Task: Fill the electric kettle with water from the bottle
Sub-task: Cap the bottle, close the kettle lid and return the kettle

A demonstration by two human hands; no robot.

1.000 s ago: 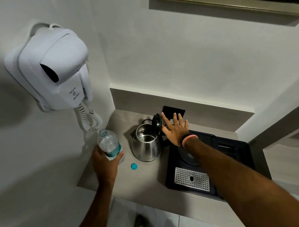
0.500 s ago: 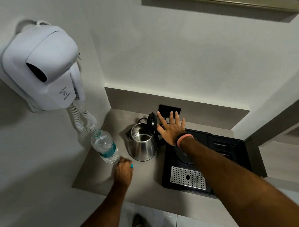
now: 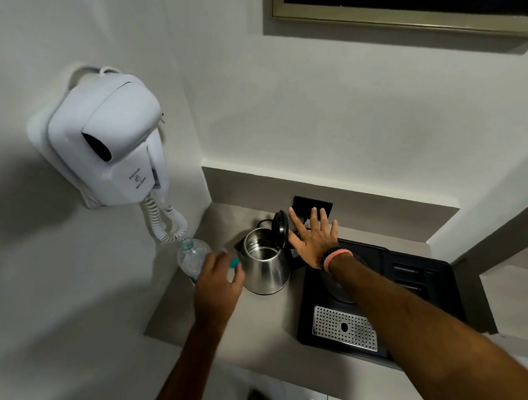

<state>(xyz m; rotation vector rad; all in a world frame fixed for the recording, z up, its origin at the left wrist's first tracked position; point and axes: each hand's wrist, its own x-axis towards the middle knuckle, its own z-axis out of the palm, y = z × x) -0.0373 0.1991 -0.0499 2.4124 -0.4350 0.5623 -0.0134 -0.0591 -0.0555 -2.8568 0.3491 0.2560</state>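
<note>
A steel electric kettle (image 3: 265, 269) stands on the grey counter with its black lid (image 3: 279, 228) flipped up and its inside visible. A clear water bottle (image 3: 191, 257) with no cap on stands upright just left of it. My left hand (image 3: 219, 282) hovers in front of the bottle, pinching a small teal bottle cap (image 3: 234, 262) in its fingertips. My right hand (image 3: 314, 240) is spread flat, fingers apart, just right of the raised lid, holding nothing. It wears a pink band and a dark bead bracelet at the wrist.
A black tray (image 3: 418, 287) with a perforated metal drip grid (image 3: 344, 328) sits right of the kettle. A white wall-mounted hair dryer (image 3: 112, 152) with coiled cord (image 3: 167, 222) hangs above the bottle. A black socket plate (image 3: 313, 205) is behind the kettle.
My left hand let go of the bottle, picked the teal cap off the counter and lifted it beside the bottle. My right hand stayed spread by the lid.
</note>
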